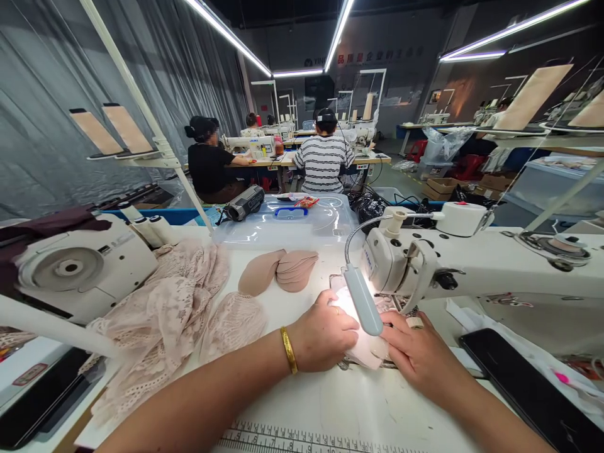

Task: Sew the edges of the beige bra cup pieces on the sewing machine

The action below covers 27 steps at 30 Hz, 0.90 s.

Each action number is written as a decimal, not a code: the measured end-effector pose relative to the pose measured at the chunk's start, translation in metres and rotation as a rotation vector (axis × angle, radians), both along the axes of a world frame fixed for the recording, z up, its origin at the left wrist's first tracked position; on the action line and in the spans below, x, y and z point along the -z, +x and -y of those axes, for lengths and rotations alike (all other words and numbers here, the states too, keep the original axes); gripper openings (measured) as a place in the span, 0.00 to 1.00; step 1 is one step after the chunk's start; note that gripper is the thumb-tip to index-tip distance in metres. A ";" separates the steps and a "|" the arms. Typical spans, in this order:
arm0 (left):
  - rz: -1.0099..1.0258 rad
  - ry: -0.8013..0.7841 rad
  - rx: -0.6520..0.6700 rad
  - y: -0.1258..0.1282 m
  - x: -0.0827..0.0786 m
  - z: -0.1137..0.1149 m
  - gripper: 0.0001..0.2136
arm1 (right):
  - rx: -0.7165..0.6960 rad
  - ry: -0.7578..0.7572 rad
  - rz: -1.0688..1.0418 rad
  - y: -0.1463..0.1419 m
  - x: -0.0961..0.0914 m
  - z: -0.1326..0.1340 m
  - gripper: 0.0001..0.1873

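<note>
Under the lit sewing machine head (384, 258) lies a pale pink fabric piece (370, 355), brightly lit by a grey gooseneck lamp (363, 302). My left hand (321, 333), with a gold bangle at the wrist, is closed on the fabric's left side, fingers curled. On the other side my right hand (418, 346) holds the fabric's right edge, fingers bent over it, a band around one finger. The lamp head covers part of the fabric, and the needle is hidden. Left of the work lie stacked beige cup-shaped pieces (296, 270) and another beige cup piece (259, 272).
Beige lace fabric (174, 296) heaps up on the left beside another machine (80, 264). A black phone (523, 384) lies at right. A ruler strip (292, 438) runs along the front edge. Behind the table stands a clear plastic box (245, 233); co-workers (323, 157) sit beyond.
</note>
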<state>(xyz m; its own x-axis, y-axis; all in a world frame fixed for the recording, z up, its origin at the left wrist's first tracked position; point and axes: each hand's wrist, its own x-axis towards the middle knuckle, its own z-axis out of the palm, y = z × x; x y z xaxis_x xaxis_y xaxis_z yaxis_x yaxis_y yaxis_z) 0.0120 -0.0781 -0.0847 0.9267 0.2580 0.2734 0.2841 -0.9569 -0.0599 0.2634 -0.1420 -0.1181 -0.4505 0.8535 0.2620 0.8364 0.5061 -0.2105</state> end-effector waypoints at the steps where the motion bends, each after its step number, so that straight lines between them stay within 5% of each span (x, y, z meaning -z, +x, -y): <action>1: 0.000 0.001 -0.001 0.000 0.000 0.000 0.05 | -0.006 -0.023 -0.017 -0.001 -0.003 0.001 0.19; 14: 0.032 -0.022 0.008 0.001 0.002 0.000 0.06 | -0.138 -0.070 -0.147 -0.015 -0.016 0.007 0.18; 27: 0.036 -0.064 -0.010 -0.001 0.000 0.001 0.03 | -0.085 -0.094 -0.068 -0.020 -0.019 0.008 0.20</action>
<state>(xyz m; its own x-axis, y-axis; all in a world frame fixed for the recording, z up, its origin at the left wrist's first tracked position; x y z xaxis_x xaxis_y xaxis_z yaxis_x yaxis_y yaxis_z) 0.0106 -0.0795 -0.0851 0.9136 0.2854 0.2896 0.2948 -0.9555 0.0115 0.2438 -0.1498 -0.0987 -0.5065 0.8350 0.2150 0.7733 0.5502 -0.3151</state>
